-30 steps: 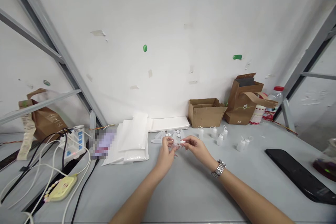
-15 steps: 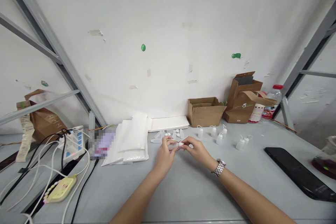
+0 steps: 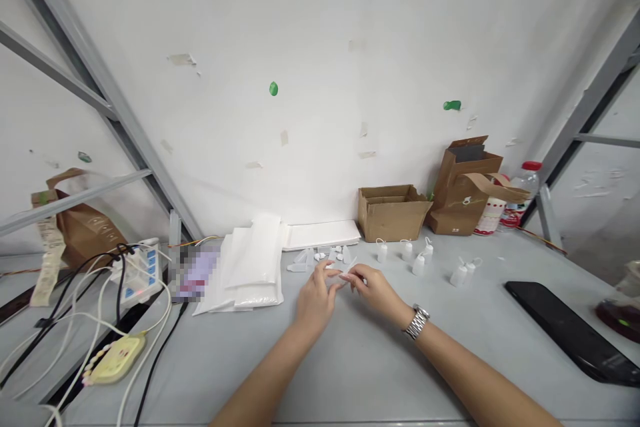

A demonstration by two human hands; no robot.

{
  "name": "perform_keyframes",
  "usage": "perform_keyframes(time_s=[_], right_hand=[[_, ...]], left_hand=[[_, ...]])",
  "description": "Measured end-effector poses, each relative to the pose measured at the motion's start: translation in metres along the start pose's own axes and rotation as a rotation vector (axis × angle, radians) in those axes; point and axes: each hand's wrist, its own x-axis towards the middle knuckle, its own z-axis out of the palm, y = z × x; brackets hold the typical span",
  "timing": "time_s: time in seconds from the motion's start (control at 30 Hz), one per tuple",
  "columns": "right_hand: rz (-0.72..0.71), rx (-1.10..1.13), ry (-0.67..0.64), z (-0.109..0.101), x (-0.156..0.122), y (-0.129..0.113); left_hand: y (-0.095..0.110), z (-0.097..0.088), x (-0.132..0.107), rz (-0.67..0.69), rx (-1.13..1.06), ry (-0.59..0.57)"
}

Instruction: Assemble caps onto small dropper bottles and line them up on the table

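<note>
Over the middle of the table, my left hand [image 3: 314,299] has its fingers and thumb closed round a small translucent plastic bottle, mostly hidden by the fingers. My right hand [image 3: 376,291], with a metal watch on the wrist, pinches the white cap [image 3: 346,275] at the bottle's end, where a thin white strip sticks up. Just beyond the hands lie several loose clear bottle bodies [image 3: 299,267] and small white caps [image 3: 339,256]. To the right stand several small capped bottles [image 3: 419,265] with looped straps.
White plastic bags [image 3: 250,273] lie at left, beside a power strip [image 3: 137,273] with tangled cables and a yellow gadget [image 3: 119,360]. Along the wall are a flat white stack [image 3: 323,235], a cardboard box [image 3: 393,217] and a paper bag [image 3: 457,197]. A black phone-like slab [image 3: 565,327] lies right.
The bottle in my left hand has turned and is now more hidden behind the fingers. Both hands stay together in nearly the same place; the right fingers have shifted slightly at the cap.
</note>
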Motion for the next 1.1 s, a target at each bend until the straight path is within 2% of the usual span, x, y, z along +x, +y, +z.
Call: perform_keyframes(time_s=[0.2, 0.43, 0.6, 0.8, 0.97, 1.1], right_hand=[[-0.057, 0.093, 0.027, -0.0024, -0.0005, -0.0005], [-0.017, -0.045, 0.038, 0.0009, -0.0009, 0.0007], [-0.073, 0.071, 0.012, 0.0003, 0.0001, 0.0034], [-0.061, -0.142, 0.072, 0.0025, 0.0003, 0.0043], [-0.16, -0.048, 0.024, -0.0035, -0.0004, 0.002], [-0.166, -0.104, 0.061, 0.0025, -0.0023, 0.0034]], left_hand=[[0.0023, -0.0044, 0.0031, -0.116, -0.082, -0.035], [0.0036, -0.0026, -0.0002, -0.037, -0.055, -0.036], [0.0052, -0.002, 0.0008, -0.184, -0.08, -0.066], [0.0063, -0.0001, 0.0001, -0.139, -0.142, -0.072], [0.0099, -0.0018, 0.0027, -0.249, -0.174, -0.065], [0.0086, -0.0002, 0.0002, -0.215, -0.127, -0.062]])
